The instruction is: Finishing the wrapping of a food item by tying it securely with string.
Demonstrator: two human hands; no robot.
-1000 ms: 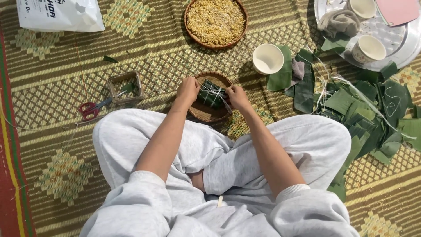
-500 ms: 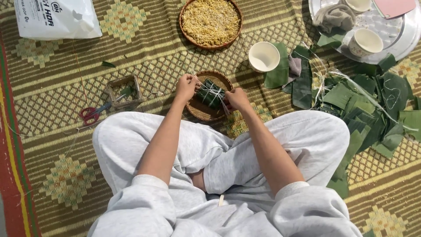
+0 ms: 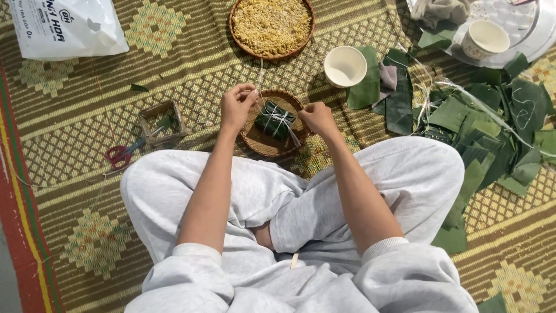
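Wrapping stage looks finished: small square parcel of dark green leaf (image 3: pixel 274 120) sits fully closed, no filling showing, in the middle of a shallow round woven basket tray (image 3: pixel 255 142) on the patterned straw floor mat (image 3: pixel 69 122), directly in front of the seated person's crossed legs in pale grey trousers. Pale string (image 3: pixel 282 117) already crosses the parcel's top in at least two directions. Left hand (image 3: pixel 236 106) is just left of the parcel, fingers curled, thumb and forefinger pinched on what appears to be a string end that runs up toward the far basket; the strand is thin and hard to follow. Right hand (image 3: pixel 317 116) is just right of the parcel, fingers pressed together in a pinch on the other end of the string. Judgement: binding is well along and the tie is being drawn tight; a knot and trimming appear to be what is left, though whether a knot is already made cannot be told. Red-handled scissors (image 3: pixel 120 154) lie on the mat to the left, beside a small square open frame (image 3: pixel 161 122). Round woven basket of yellow crumbly filling (image 3: pixel 271 24) lies beyond the parcel, white paper cup (image 3: pixel 345 65) near it. Heap of cut green leaves (image 3: pixel 492 127) lies to the right, so wrapping stock remains.
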